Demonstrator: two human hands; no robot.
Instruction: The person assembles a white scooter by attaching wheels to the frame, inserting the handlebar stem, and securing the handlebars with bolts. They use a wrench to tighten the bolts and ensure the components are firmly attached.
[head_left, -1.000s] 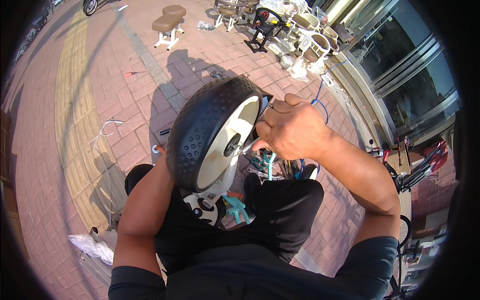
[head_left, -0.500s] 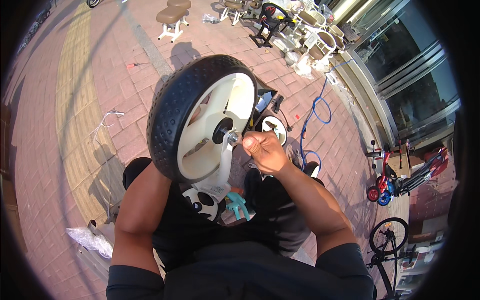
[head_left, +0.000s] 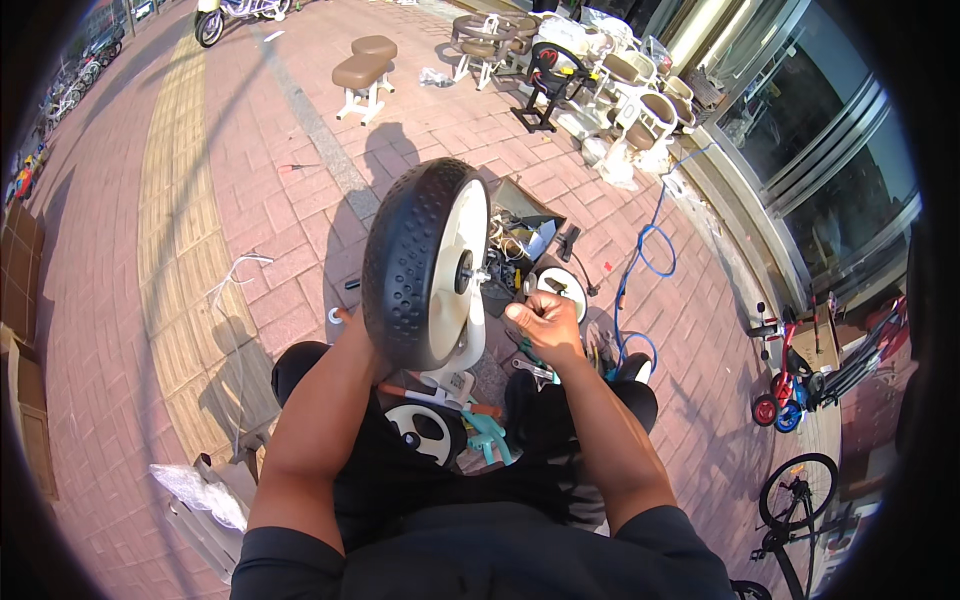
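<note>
A chunky wheel (head_left: 415,270) with a knobbed black tyre and cream rim stands upright, raised before me in a cream fork (head_left: 473,345). My left forearm (head_left: 325,415) runs up behind it and holds it up; the tyre hides that hand's fingers. An axle end with a metal nut (head_left: 481,275) sticks out of the hub's right side. Just right of it, apart from the axle, is my right hand (head_left: 548,325), its fingers curled and pressed together. Something small and roundish shows at those fingertips, too small to name. Below lie turquoise frame parts (head_left: 487,438) and a second wheel (head_left: 420,432).
A box of loose parts and tools (head_left: 525,225) sits beyond the wheel, beside a small cream wheel (head_left: 560,290). A blue hose (head_left: 625,290) curls at the right. Farther off are a brown-seated stool (head_left: 363,65), piled cream seats (head_left: 635,110) and a bicycle (head_left: 795,490).
My right hand has come away from the axle nut, toward the right. The wheel has turned more edge-on and stands farther from me. The whole view has shifted slightly.
</note>
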